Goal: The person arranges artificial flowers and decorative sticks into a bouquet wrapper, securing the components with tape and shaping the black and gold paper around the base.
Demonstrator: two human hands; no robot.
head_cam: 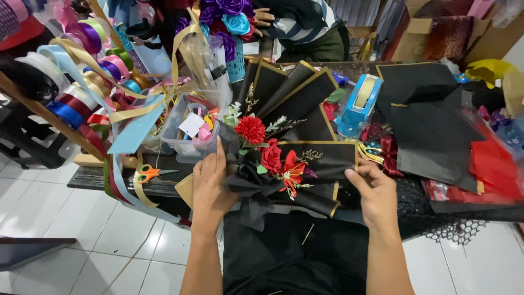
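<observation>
We've got the bouquet (273,164) lying between our hands: left hand (210,188) gripping its black-wrapped stem at nine o'clock, right hand (376,194) pinching the gold-edged black paper (322,155) at three. At eleven o'clock, a clear plastic tub (188,134) holds small colourful bits.

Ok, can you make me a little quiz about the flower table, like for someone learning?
1. True or false: the left hand rests on the bouquet.
2. What colour is the wrapping paper fanned out behind the flowers? A green, B black with gold edges, C white.
3. What orange-handled tool lies at the table's left edge?

Key:
1. True; the right hand pinches the wrapping's edge.
2. B.
3. The scissors, beneath the ribbon rolls.
</observation>
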